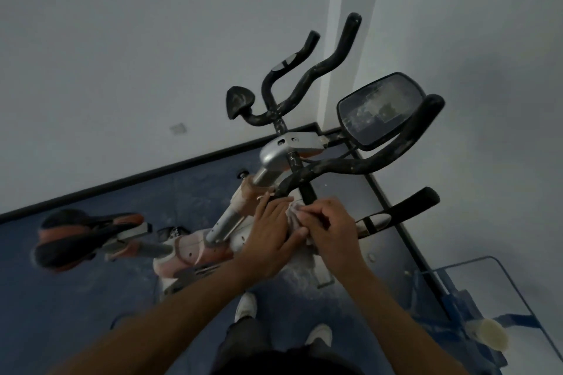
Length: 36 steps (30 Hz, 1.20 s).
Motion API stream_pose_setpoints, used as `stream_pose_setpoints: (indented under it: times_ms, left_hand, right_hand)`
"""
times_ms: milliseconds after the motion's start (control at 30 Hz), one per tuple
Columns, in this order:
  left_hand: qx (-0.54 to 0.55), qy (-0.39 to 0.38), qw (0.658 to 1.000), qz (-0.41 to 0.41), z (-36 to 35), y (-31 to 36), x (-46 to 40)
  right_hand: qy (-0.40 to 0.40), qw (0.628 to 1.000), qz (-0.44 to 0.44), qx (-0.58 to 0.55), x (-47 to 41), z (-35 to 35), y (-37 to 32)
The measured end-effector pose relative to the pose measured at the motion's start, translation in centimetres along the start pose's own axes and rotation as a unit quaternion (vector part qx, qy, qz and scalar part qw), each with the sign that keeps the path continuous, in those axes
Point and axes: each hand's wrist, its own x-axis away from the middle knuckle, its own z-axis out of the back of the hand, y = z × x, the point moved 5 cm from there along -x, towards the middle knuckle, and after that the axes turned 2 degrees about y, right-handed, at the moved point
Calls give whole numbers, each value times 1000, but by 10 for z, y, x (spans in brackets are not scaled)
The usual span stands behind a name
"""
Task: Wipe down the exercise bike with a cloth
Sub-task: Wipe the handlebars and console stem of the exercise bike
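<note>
The exercise bike (274, 158) stands in a room corner, seen from above, with black dusty handlebars (335, 166), a dark console screen (380, 109) and a black and orange saddle (76, 237) at the left. A small pale cloth (294, 215) is bunched between my two hands, just below the near handlebar. My left hand (271, 228) holds the cloth from the left, fingers stretched over it. My right hand (332, 228) has its fingers curled round the cloth from the right. Most of the cloth is hidden by my hands.
White walls close in behind and to the right of the bike. The floor (76, 298) is dusty blue with a black skirting. A glass-topped table (487, 298) with a white bottle (490, 338) stands at the lower right. My white shoes (246, 304) are beside the bike frame.
</note>
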Motion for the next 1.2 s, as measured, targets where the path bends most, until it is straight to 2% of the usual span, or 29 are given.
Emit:
stream_pose_setpoints:
  times_ms: [100,167,300,433,567,733,900,967,1033,1133,1200]
  left_hand:
    - [115,17,992,54,3,0,19]
    - [154,9,982,109,6,-11,30]
    - [133,8,976,171,25,-40,45]
    - [115,6,978,171,40,-68,31]
    - [109,-5,990,87,52,-82,-11]
    - [63,-51,994,67,54,-102,-79]
    - [104,-15,994,-7,59,-93,-140]
    - [103,-18,993,-54,53,-92,-158]
    - [92,-45,986,-135,44,-85,-171]
    - [16,-108,956,-271,24,-74,-176]
    - [-12,-124,944,-304,18,-75,-174]
  right_hand:
    - [-35,998,19,-41,1,-10,-8]
    - [-75,995,55,-29,2,-14,-9]
    - [-104,979,98,142,-7,-3,15]
    - [-66,930,175,316,-14,4,27]
    - [-42,895,185,403,-13,-1,29]
    - [15,875,149,460,-13,-8,23]
    - [83,864,129,480,-14,-11,23]
    - [102,858,107,492,-15,-12,27]
    - [125,849,80,507,-16,-12,28]
    - [162,833,59,525,-18,-13,25]
    - [181,828,47,528,-20,-13,23]
